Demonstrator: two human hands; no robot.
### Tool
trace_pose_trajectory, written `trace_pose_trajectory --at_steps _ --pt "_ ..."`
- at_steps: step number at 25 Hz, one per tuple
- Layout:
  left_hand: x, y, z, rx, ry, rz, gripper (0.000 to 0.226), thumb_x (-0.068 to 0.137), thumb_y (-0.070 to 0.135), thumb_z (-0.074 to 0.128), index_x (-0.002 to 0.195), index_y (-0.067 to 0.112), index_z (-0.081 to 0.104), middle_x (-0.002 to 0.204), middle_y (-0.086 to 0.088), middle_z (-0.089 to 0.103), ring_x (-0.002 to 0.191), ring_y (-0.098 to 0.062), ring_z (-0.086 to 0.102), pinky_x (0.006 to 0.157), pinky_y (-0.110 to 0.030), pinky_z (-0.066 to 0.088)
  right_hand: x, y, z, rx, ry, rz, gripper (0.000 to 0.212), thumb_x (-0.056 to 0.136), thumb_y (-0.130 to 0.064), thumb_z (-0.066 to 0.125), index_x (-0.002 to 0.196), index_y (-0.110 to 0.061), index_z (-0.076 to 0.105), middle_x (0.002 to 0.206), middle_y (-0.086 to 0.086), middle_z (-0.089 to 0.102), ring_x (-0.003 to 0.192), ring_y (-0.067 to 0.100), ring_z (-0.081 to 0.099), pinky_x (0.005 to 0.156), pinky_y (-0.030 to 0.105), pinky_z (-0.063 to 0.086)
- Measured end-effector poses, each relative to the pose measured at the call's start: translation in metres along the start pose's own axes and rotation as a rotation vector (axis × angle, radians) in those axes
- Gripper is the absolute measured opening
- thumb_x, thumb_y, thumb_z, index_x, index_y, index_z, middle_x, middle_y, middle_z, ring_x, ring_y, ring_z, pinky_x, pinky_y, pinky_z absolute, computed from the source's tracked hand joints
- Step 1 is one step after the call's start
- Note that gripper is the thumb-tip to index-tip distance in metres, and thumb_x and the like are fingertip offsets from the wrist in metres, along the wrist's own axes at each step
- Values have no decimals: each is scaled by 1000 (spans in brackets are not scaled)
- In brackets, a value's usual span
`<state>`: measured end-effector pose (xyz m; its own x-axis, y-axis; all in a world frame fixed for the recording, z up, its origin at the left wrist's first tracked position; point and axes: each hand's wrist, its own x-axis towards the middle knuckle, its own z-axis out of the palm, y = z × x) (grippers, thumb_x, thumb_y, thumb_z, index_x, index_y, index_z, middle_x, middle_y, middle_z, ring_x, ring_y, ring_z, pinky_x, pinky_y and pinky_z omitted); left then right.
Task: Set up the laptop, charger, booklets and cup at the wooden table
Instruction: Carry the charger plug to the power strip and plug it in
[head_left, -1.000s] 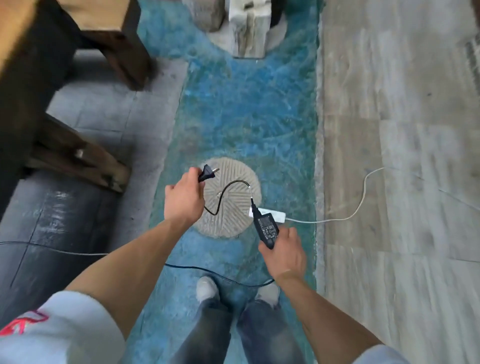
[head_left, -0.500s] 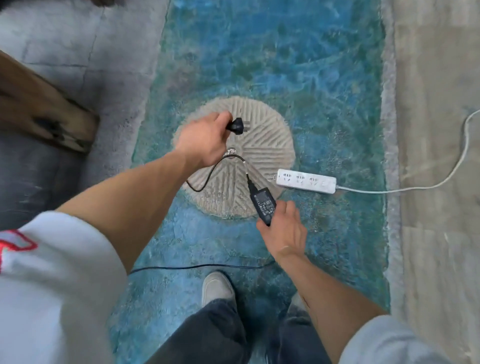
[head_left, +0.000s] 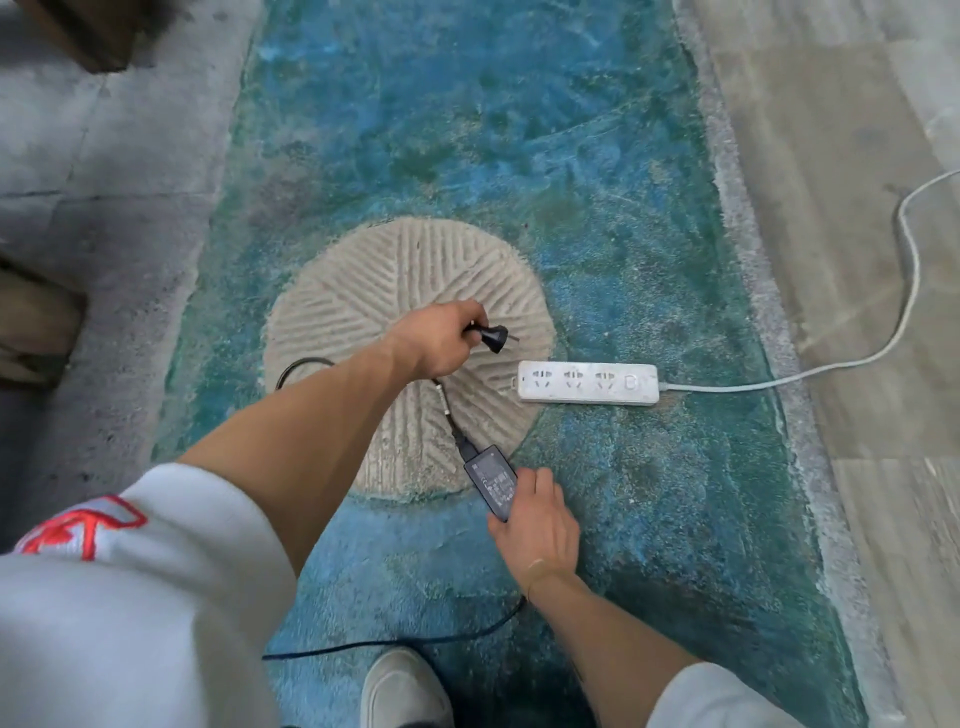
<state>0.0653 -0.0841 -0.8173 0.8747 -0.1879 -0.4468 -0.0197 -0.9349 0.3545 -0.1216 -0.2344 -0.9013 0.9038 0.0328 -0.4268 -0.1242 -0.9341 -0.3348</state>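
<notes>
Head cam is looking straight down at the floor. My left hand is clenched around the black plug of the charger, prongs pointing right toward the white power strip. Plug sits just beside the strip's left end, not touching, not in a socket. All three sockets on the strip look free.

My right hand grasps the black charger brick at its lower end, label side up, brick tilted with the cable end toward upper left. Black cable runs from the brick up under the left hand; a loop of it shows left of the left forearm over the round grooved stone disc set in the floor. Another thin black cord trails across the blue-green floor near my shoe.

The strip lies partly on the disc's right edge, partly on the blue-green floor. Its white lead runs off right over the grey plank flooring. Grey sleeves on both arms, red mark on the left one. Laptop, booklets, cup and worktop are out of frame.
</notes>
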Motion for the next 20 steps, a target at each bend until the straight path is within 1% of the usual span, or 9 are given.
trace_pose_trajectory --at_steps 2,4,5,7,9,11,14,17,20 --pt "8 4 4 -5 -5 9 19 99 25 49 116 28 58 113 -3 67 95 -24 61 82 -36 51 8 3 0 -11 -18 10 47 88 -40 64 123 -15 45 120 5 46 109 22 51 85 35 51" --pt "13 8 7 2 -2 28 20 98 24 52 116 28 61 112 -3 68 94 -24 62 81 -36 53 14 4 -5 -16 -51 -22 51 87 -45 64 123 -15 44 119 5 48 107 23 51 85 37 51" --pt "14 9 9 12 6 34 22 97 23 54 117 28 63 111 -2 68 91 -24 62 79 -35 53 18 7 -11 -48 -68 -72 53 87 -53 60 122 -15 45 117 5 49 104 23 53 83 38 51" --pt "18 9 13 24 24 30 25 94 27 57 117 29 66 109 -2 70 88 -23 62 73 -31 51 38 19 -31 -158 -27 -202 58 90 -65 42 118 -15 49 108 4 52 95 21 55 77 37 53" --pt "19 11 17 36 44 19 26 93 34 59 118 30 67 108 -2 71 91 -23 63 71 -29 49 79 37 -66 -249 71 -255 57 93 -64 35 118 -15 50 103 3 52 90 19 54 75 36 54" --pt "20 16 22 71 71 11 27 94 36 60 120 31 68 109 -2 72 93 -24 64 70 -29 49 124 58 -109 -357 54 -262 62 86 -62 52 128 -16 47 113 4 52 101 20 53 87 38 52" --pt "18 26 32 111 63 -17 29 93 39 62 122 35 65 109 2 73 86 -19 64 66 -27 50 158 85 -133 -433 -99 -252 86 74 -59 70 144 -22 36 135 2 47 124 23 46 106 44 40" --pt "17 34 42 149 12 -35 28 92 41 63 120 37 66 98 3 72 76 -16 59 57 -26 42 153 95 -108 -337 -95 -266 80 77 -51 71 145 -28 36 136 -1 51 126 23 47 112 44 33" --pt "16 37 51 117 19 -60 28 91 39 65 118 36 68 91 2 73 73 -17 59 57 -26 41 152 95 -96 -285 -18 -269 74 82 -47 68 146 -30 36 134 -1 54 125 23 48 113 42 31"
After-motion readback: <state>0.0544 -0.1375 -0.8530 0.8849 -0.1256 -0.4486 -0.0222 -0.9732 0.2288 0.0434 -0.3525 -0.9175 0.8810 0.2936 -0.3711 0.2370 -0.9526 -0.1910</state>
